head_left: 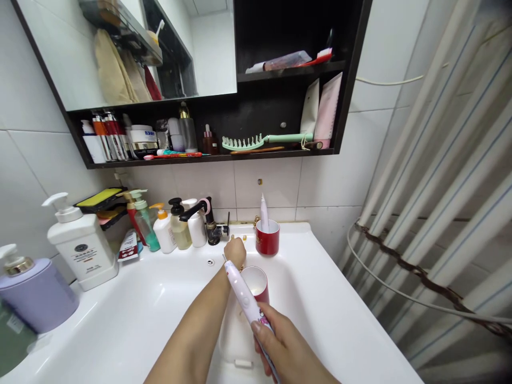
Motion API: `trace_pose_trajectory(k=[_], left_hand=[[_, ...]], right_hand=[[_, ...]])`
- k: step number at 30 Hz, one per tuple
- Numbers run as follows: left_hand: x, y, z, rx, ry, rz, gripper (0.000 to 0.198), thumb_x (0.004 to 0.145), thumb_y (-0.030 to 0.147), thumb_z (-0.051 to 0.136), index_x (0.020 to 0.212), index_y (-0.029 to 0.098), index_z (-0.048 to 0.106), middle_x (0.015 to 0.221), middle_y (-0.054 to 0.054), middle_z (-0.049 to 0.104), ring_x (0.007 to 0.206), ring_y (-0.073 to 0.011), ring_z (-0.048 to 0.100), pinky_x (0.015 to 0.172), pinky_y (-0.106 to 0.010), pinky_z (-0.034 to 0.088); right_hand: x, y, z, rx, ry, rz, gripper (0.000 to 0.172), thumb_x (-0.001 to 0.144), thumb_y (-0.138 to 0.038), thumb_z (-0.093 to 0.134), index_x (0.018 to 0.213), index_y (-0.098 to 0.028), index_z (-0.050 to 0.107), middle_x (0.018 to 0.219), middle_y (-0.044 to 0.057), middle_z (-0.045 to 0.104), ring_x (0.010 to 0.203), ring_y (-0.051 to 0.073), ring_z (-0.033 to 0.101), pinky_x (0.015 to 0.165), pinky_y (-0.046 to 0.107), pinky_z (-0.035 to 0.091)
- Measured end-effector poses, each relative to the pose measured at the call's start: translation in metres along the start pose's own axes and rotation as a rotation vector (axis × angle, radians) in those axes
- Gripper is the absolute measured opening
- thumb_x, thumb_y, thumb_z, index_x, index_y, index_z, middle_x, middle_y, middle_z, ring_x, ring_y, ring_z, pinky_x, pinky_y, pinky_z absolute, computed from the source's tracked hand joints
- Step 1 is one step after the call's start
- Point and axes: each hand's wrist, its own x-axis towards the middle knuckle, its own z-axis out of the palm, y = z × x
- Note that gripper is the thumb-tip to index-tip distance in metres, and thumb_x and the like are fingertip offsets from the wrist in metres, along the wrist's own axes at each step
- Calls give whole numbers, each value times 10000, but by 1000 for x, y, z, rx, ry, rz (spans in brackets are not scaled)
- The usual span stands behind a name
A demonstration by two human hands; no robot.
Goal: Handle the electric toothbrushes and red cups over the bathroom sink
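Note:
My right hand (pixel 284 341) is wrapped round a pale pink electric toothbrush handle (pixel 245 296) with a cartoon print. It is tilted, its bare metal shaft pointing up and away. My left hand (pixel 235 252) reaches to the back ledge of the sink, right of the black faucet (pixel 211 221). Its fingers are curled in, and what they hold, if anything, is hidden. A red cup (pixel 262 292), white inside, stands partly behind the toothbrush handle. Another red cup (pixel 268 242) on the back ledge holds a second pale electric toothbrush handle (pixel 264 213), upright.
The white sink (pixel 144 309) fills the middle. Several pump bottles line its left and back edges, including a large white one (pixel 82 248) and a purple one (pixel 38 293). A dark shelf (pixel 280 112) above holds a green hairbrush (pixel 244 143). White pipes (pixel 424 186) stand right.

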Motion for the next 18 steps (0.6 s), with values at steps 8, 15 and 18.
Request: trace_pose_trajectory(k=[8,15,18], left_hand=[[-31,-4,-53,-355,-162,-198,95,580,114,512,496,137,475,426,8,437,484,-118,492,529,-245,392],[-79,-10,-98,-850,-199,-368,94,694,148,430,605,116,437,540,-20,515,481,-65,516,518,-176,426],[-85,-10,-99,-1024,-177,-431,56,677,143,464,638,111,439,561,-38,540,491,-88,539,462,-166,420]], right_hand=[[5,9,-1,3,22,9,236,722,-361,314,822,-160,384,572,-45,397,360,33,379,328,159,278],[1,14,17,68,-28,110,192,710,-361,321,670,-174,347,535,-57,400,333,27,356,302,155,271],[-2,15,25,111,-42,107,207,697,-380,343,669,-176,348,531,-60,402,328,24,345,298,154,270]])
